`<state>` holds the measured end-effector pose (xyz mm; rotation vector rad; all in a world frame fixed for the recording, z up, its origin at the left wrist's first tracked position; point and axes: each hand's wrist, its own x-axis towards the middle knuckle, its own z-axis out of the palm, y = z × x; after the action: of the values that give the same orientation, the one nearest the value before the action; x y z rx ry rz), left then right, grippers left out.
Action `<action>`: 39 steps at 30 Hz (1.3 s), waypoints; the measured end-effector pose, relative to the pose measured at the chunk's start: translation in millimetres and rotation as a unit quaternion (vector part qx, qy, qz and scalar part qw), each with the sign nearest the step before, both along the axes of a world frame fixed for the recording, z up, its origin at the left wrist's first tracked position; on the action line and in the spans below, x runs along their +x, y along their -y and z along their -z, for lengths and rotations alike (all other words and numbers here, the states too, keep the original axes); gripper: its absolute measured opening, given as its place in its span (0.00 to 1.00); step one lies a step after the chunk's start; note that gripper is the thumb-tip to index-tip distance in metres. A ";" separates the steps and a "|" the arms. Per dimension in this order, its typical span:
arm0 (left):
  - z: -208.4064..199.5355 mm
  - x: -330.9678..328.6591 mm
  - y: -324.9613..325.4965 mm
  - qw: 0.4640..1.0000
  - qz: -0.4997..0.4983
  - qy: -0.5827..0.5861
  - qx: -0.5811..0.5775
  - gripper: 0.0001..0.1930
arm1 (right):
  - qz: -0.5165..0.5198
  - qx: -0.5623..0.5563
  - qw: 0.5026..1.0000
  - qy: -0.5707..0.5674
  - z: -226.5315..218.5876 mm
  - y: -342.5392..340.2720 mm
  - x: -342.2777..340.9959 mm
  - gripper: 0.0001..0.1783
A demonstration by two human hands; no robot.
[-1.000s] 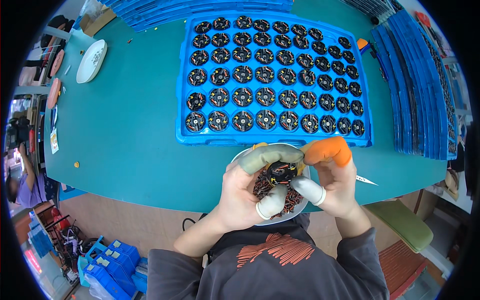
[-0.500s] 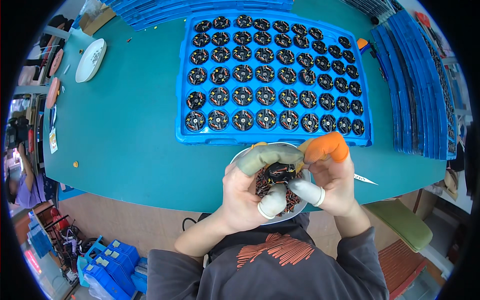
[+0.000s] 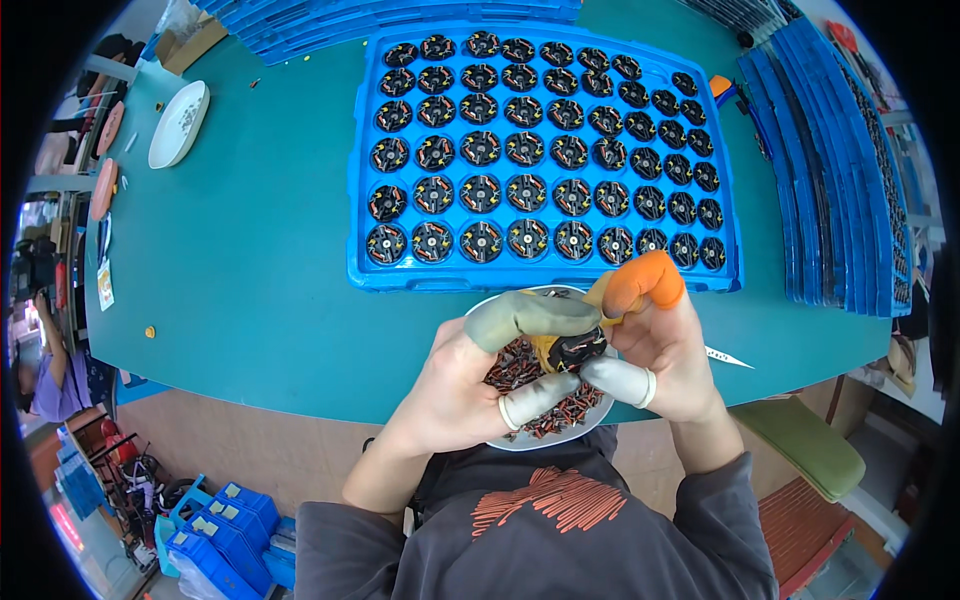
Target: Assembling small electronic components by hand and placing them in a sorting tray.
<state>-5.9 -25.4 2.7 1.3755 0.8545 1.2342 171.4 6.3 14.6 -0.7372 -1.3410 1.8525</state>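
Observation:
Between my two hands, over a white bowl [image 3: 560,437], is a round black part [image 3: 578,348] with metal bits on its face. My left hand [image 3: 470,375] grips its left side with thumb and forefinger, both in rubber finger covers, greenish grey and white. My right hand [image 3: 665,350] pinches the right side, with orange, yellow and white covers on its fingers. Small red-and-black pieces [image 3: 545,418] fill the bowl below. The fingers hide part of the round part's rim. Beyond my hands, a blue tray [image 3: 358,215] carries rows of similar round black parts [image 3: 480,242].
Stacked blue trays stand at the right [image 3: 830,190] and along the far edge [image 3: 400,18]. A white dish [image 3: 180,125] lies on the green table [image 3: 270,250] at the far left. A white pointed strip [image 3: 730,358] rests right of my hand. A green seat [image 3: 800,450] is at lower right.
My left hand has shifted slightly left, its thumb straighter. The round part has moved a little right and turned between my fingers. More of the bowl's pieces show.

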 end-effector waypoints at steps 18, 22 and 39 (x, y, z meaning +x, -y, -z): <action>9.4 8.4 -1.3 0.964 -0.032 0.252 -0.085 0.19 | 0.041 0.239 0.965 0.097 -1.8 -1.8 -8.0 0.14; 9.7 10.3 -2.2 0.956 -0.021 0.275 -0.096 0.19 | 0.074 0.373 0.911 0.157 -1.9 0.5 -10.2 0.15; 10.8 11.6 -1.9 0.953 -0.008 0.284 -0.102 0.19 | 0.108 0.456 0.862 0.190 -6.3 0.1 -15.0 0.14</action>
<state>5.7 -23.5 -8.0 0.7829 0.5644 1.4116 156.4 6.1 20.9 -0.6898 -2.0408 0.7242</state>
